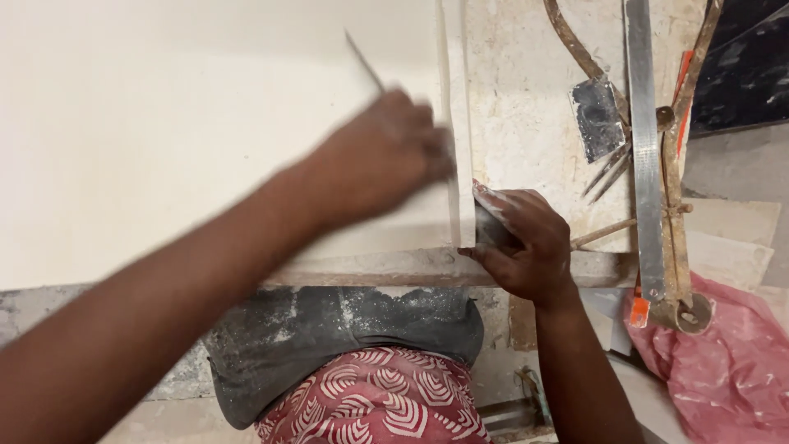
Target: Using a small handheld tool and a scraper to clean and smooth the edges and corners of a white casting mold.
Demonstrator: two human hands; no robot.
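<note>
My left hand (382, 156), blurred by motion, is closed around a thin pencil-like stick (362, 59) and rests on a large cream tile (164, 123). A narrow cream strip (457, 123) lies upright along the tile's right edge. Closed fingers of my right hand (526, 247) grip a small dark block (489, 226) pressed against the lower end of that strip. Under both lies a speckled stone slab (518, 99).
A long metal ruler (645, 140), rusty calipers (678, 164), a small scraper blade (598, 119) and pointed metal tines (606, 173) lie on the slab at right. A pink plastic bag (723, 362) sits lower right. My red patterned cloth (378, 403) shows below.
</note>
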